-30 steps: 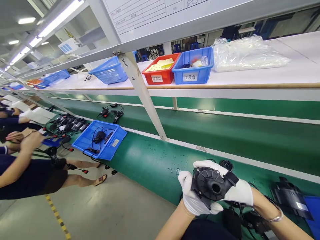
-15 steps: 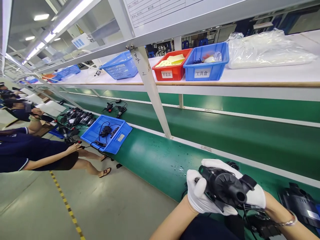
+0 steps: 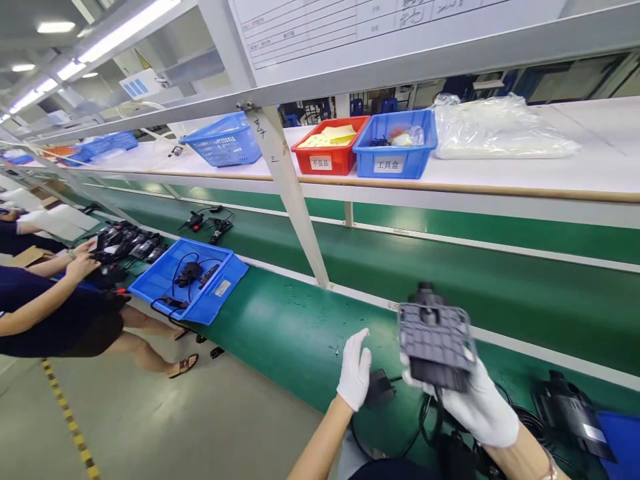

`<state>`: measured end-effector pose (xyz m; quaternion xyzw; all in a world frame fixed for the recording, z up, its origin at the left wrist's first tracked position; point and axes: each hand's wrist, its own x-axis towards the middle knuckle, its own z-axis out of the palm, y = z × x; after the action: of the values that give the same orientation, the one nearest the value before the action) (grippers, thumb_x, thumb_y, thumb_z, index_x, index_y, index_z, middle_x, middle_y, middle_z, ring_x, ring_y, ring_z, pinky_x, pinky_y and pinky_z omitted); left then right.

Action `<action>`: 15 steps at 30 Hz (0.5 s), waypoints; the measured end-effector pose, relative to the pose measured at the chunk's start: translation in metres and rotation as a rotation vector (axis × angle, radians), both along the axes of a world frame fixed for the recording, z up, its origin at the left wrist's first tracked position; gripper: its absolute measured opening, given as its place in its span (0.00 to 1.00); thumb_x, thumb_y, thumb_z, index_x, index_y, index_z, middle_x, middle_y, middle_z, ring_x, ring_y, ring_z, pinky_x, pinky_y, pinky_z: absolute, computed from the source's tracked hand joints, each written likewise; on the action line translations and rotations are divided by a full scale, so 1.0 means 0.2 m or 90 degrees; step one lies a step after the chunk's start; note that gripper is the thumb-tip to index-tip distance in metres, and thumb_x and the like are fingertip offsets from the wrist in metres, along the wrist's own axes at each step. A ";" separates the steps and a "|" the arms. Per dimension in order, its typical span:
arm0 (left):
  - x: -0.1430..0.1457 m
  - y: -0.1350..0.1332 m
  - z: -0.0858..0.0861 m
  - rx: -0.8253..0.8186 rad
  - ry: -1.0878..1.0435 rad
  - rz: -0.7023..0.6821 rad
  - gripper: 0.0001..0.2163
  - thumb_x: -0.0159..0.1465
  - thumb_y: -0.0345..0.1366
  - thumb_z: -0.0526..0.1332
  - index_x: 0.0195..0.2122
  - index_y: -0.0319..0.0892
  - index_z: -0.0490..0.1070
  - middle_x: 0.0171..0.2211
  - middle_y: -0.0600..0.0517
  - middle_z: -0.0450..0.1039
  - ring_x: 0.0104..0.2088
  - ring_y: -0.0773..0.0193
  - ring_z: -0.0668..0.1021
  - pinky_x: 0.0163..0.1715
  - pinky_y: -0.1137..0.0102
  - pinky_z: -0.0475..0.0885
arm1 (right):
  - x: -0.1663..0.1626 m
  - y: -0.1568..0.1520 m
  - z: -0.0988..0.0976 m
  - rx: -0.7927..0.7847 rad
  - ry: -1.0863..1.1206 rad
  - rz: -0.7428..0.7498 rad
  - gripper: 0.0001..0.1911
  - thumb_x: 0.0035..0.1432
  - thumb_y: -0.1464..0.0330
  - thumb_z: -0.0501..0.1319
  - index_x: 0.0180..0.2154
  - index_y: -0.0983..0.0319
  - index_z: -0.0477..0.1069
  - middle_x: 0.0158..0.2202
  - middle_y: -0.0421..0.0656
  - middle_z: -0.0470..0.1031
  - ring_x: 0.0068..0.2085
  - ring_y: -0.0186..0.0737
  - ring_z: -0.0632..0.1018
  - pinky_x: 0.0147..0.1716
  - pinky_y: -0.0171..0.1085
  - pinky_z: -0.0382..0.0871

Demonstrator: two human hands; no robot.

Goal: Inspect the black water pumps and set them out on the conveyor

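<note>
My right hand [image 3: 483, 407], in a white glove, holds up a black pump [image 3: 437, 340] above the green bench. The pump's flat ribbed underside faces me, a short round outlet sticks up at its top, and a black cable hangs from below. My left hand [image 3: 355, 370], gloved as well, is off the pump with its fingers apart and nothing in it. Just right of it lies a black power adapter [image 3: 381, 390] on the bench. Another black pump [image 3: 573, 413] sits at the right beside coiled black cable [image 3: 530, 423].
A blue tray [image 3: 220, 303] with black parts stands on the bench at left, where a co-worker's hands [image 3: 83, 263] handle dark parts. A slanting post [image 3: 295, 200] rises mid-bench. The shelf holds a red bin [image 3: 327, 160], a blue bin [image 3: 393, 162] and clear plastic bags [image 3: 500, 130].
My left hand has let go of the pump and moved left. My right hand has raised the pump and turned it so its ribbed underside shows. The view has shifted slightly right.
</note>
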<state>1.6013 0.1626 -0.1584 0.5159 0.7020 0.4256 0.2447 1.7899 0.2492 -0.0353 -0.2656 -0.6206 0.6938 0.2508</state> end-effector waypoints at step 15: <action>0.25 -0.06 -0.44 -0.498 0.105 -0.069 0.49 0.51 0.47 0.65 0.73 0.34 0.54 0.72 0.41 0.56 0.72 0.41 0.58 0.72 0.54 0.52 | 0.45 1.48 -0.28 0.166 -0.593 -0.709 0.50 0.43 0.48 0.71 0.62 0.68 0.65 0.57 0.76 0.68 0.59 0.80 0.70 0.52 0.66 0.62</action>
<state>1.6505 0.1504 -0.2464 0.4526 0.8000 0.0696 0.3876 1.8797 0.5451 -0.0906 -0.7764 -0.5137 0.1997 0.3057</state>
